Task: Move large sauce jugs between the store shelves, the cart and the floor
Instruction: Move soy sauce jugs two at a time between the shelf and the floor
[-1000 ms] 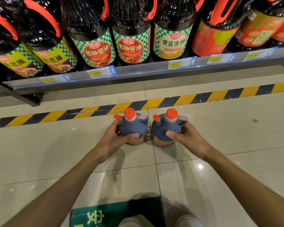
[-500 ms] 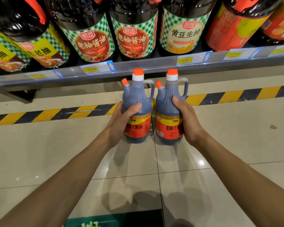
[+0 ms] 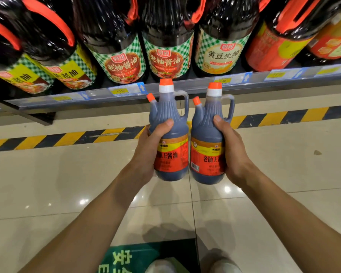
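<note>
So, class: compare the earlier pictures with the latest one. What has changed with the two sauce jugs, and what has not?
Both orange-capped dark sauce jugs, left and right, rose from the floor toward the shelf edge. The left hand and right hand keep gripping them; shelved jugs unchanged.

A metal shelf (image 3: 165,91) carries big dark sauce jugs (image 3: 124,46) (checked labels); the tiled floor (image 3: 47,184) bears striped tape (image 3: 67,137).

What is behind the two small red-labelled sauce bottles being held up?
Behind the left bottle and right bottle, gripped by the left hand and right hand, are the grey shelf edge and striped floor tape. The fingers behind them are hidden.
</note>
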`<state>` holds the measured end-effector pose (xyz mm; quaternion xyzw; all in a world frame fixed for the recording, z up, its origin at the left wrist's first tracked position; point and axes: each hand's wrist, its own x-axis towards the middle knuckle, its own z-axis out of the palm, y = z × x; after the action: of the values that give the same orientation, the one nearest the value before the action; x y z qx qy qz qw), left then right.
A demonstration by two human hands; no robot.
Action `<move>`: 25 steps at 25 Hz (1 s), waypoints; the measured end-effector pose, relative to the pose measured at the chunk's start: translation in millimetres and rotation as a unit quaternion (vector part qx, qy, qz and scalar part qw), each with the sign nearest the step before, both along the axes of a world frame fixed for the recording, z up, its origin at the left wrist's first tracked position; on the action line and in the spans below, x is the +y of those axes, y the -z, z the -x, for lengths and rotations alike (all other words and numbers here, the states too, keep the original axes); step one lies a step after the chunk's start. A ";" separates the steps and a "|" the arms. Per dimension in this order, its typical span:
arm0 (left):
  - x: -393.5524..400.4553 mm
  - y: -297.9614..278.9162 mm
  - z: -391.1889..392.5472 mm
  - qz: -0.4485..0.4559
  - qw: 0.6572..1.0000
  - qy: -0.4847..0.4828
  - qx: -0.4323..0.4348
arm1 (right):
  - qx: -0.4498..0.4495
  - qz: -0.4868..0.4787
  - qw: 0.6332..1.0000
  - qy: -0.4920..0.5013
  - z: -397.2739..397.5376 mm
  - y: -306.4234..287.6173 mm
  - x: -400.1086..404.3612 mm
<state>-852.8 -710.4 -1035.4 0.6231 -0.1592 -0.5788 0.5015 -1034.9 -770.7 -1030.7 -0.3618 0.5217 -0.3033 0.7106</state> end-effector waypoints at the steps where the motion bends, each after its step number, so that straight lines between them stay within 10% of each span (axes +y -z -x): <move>1: 5.4 -21.8 1.9 0.000 1.000 0.000 0.005 | 0.002 -0.002 1.000 -0.005 1.8 -21.5 2.6; 18: 63.1 -675.5 18.8 0.055 0.998 -0.004 0.001 | -0.026 0.058 0.998 0.011 26.1 -679.2 54.3; 25: 79.1 -850.0 20.4 0.132 0.991 -0.009 -0.006 | -0.036 0.147 0.988 -0.006 26.8 -861.1 81.3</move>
<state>-873.2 -631.3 -185.3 0.5563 -0.2315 -0.5448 0.5832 -1061.7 -689.3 -169.6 -0.4540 0.4433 -0.3854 0.6700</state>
